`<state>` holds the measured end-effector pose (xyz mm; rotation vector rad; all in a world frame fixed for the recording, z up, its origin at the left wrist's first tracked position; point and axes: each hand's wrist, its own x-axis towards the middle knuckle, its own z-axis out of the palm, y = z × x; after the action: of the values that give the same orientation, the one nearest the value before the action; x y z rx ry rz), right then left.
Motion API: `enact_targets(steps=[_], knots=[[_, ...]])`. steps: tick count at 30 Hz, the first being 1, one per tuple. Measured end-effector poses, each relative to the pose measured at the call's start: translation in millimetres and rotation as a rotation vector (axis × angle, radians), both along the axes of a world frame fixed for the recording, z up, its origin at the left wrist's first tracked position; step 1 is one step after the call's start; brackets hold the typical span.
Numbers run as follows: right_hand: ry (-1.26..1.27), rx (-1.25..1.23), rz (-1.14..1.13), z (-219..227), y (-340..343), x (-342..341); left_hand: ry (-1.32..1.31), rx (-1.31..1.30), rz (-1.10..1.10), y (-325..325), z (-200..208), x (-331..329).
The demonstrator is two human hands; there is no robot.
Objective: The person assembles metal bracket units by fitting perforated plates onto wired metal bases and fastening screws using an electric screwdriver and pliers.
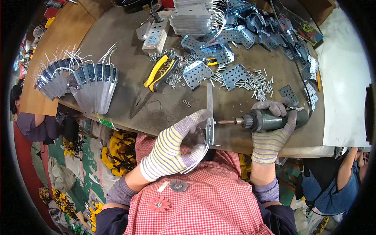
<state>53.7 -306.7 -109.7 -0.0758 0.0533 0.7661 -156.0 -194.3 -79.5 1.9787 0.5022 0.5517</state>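
Fanned metal strips [96, 88]: at left, overlapping; the rear ones partly hidden
Left hand [168, 145]: gloved, curled closed on the metal piece; some fingers hidden behind it
Metal piece [210, 98]: between the hands, edge-on; its broad face unseen
Power driver [266, 120]: bit toward the piece; contact unclear
Right hand [270, 143]: wrapped around the driver; palm hidden
Co-worker [337, 188]: cut off by the dark rim

You can read no text, label, number or sign here; any marking on the green-and-white patch [107, 123] by the tabletop's [172, 106] near edge, left of you, is too small.
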Motion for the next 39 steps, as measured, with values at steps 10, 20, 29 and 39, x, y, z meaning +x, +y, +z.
enact_targets(steps=[10, 20, 29, 39], knots=[[0.027, 0.015, -0.012, 2, 0, -1, -0.037, 0.306, -0.094, 18, 3, 25], [-0.032, -0.015, -0.029, 2, -2, 3, 0.048, 0.338, -0.107, 18, 6, 40], [-0.04, -0.076, -0.088, 5, -7, 7, -0.139, 0.244, -0.059, 15, 6, 39], [-0.024, -0.061, -0.063, 3, -6, 4, 0.356, 0.994, -0.029, 72, 11, 18]])
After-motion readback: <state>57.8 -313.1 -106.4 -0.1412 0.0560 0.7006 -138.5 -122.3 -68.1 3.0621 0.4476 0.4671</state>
